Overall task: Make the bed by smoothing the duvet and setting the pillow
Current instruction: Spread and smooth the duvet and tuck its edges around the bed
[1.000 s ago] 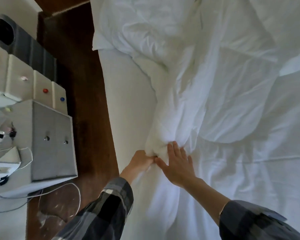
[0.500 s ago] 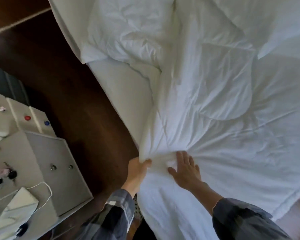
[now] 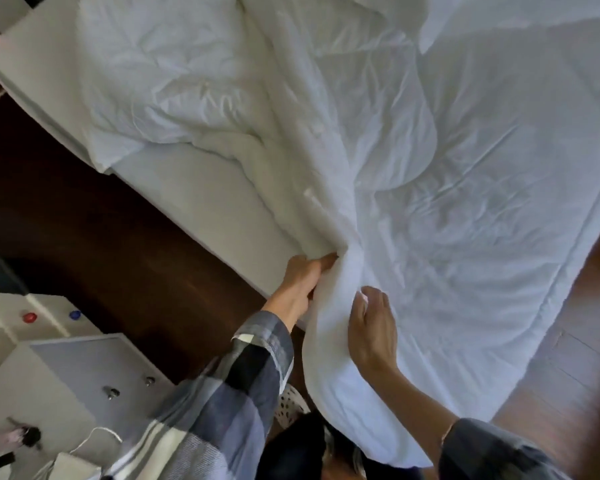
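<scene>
Since half a second ago, right hand (image 3: 373,332) has come off the flat press on the duvet (image 3: 465,209) and now curls at the bunched fold, and the viewpoint has swung so more of the bed's far corner shows. Head view only: left hand (image 3: 300,282) is clenched on a gathered ridge of duvet at the near mattress (image 3: 201,199) edge, fingers tucked under the fabric. Right hand sits just beside it, touching the hanging fold; whether it actually pinches cloth or just cups it I cannot tell, thumb side is hidden. Duvet's bunched ridge runs from the grip diagonally up and away toward the crumpled pillow (image 3: 160,81) at the top left, with the flatter spread lying to the right of both hands. Exposed mattress strip lies left of the ridge, so the pull probably needs to go leftward over that strip; left hand is nearer it.
</scene>
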`<state>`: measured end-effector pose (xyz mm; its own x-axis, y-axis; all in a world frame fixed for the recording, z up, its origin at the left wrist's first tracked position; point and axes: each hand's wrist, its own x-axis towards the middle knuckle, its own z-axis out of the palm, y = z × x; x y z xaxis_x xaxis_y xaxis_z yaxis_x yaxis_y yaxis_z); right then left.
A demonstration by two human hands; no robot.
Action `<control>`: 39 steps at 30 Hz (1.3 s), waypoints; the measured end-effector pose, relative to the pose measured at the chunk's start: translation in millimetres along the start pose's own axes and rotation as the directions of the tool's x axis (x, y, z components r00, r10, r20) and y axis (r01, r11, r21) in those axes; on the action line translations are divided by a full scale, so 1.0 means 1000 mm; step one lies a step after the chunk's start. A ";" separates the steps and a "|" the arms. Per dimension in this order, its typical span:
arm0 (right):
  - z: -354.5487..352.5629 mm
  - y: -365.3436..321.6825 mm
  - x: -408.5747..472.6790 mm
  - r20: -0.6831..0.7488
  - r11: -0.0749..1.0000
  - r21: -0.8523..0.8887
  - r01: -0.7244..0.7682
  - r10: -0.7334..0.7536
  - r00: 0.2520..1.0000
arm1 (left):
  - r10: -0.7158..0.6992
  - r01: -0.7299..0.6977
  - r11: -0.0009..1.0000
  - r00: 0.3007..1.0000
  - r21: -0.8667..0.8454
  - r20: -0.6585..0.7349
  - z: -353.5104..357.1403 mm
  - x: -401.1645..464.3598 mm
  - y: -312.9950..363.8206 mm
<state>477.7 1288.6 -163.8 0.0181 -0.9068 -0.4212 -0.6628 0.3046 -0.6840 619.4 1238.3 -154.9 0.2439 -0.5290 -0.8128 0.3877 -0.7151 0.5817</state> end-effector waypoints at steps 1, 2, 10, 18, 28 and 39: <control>-0.008 -0.002 -0.008 -0.077 0.999 0.049 0.016 -0.012 0.997 | 0.130 -0.126 0.986 0.991 0.108 -0.026 0.014 0.001 0.007; -0.014 -0.004 -0.015 -0.151 0.995 0.077 0.066 -0.054 0.987 | 0.256 -0.244 0.942 0.966 0.228 -0.025 0.025 0.001 0.013; 0.008 -0.015 0.030 -0.148 0.887 -0.429 -0.171 0.117 0.982 | 0.397 -0.753 0.193 0.647 0.629 0.652 0.036 0.036 0.064; -0.010 0.001 0.075 -0.005 0.908 -0.190 -0.375 0.381 0.925 | 0.263 -0.559 -0.573 0.568 0.600 0.780 0.001 0.111 0.070; -0.003 0.015 0.048 0.158 0.940 -0.254 -0.226 0.271 0.949 | 0.088 -0.741 -0.583 0.348 0.332 0.933 -0.039 0.101 0.043; 0.064 0.050 -0.032 0.192 0.877 -0.472 -0.093 0.205 0.960 | -0.575 -0.669 -0.696 0.737 0.262 0.356 -0.132 0.067 0.038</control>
<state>491.9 1351.6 -222.8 0.0248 -0.7518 -0.6589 -0.9360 0.2141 -0.2795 767.4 1235.7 -191.1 -0.3594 -0.1410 -0.9225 -0.6654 0.7318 0.1474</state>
